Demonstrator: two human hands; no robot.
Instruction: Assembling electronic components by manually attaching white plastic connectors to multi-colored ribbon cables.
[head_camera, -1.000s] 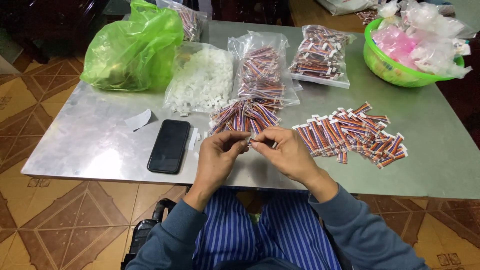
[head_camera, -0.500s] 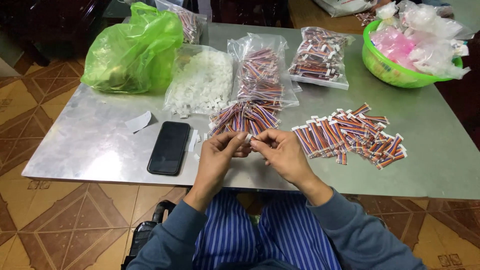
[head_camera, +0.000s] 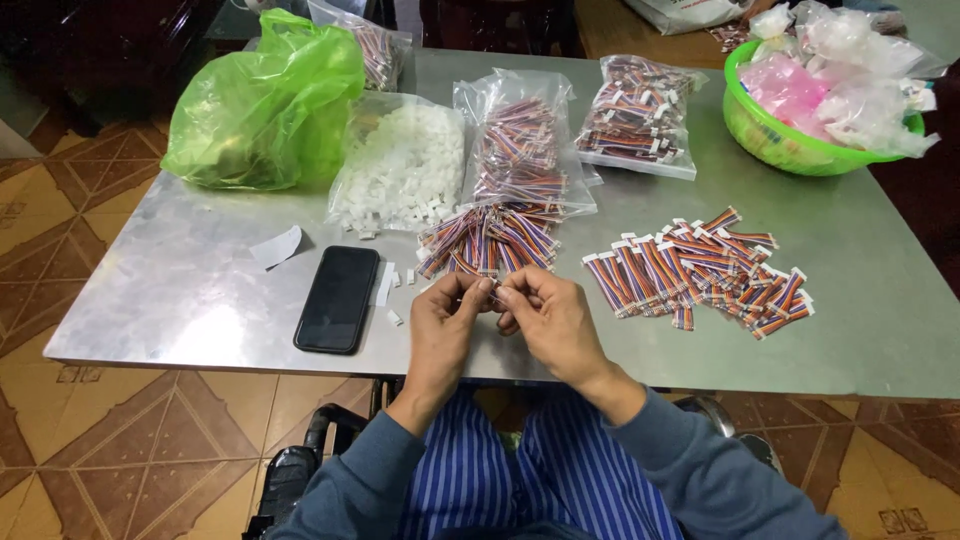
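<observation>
Ribbon-wire piece (head_camera: 494, 290), small and mostly hidden, sits pinched between the fingertips of the left hand (head_camera: 450, 320) and the right hand (head_camera: 548, 318), which meet above the near edge of the metal table (head_camera: 200, 300), both sets of fingers closed on it. Going by size: green plastic bag (head_camera: 265, 105) at 10 o'clock from the hands, green basin (head_camera: 790, 140) of clear bags at 2 o'clock, bag of white connectors (head_camera: 405, 165) at 11 o'clock. Spread of finished striped cables (head_camera: 700, 270) at 3 o'clock, loose wire bundle (head_camera: 490, 240) at 12 o'clock just beyond the fingertips, black phone (head_camera: 337, 298) at 9 o'clock.
</observation>
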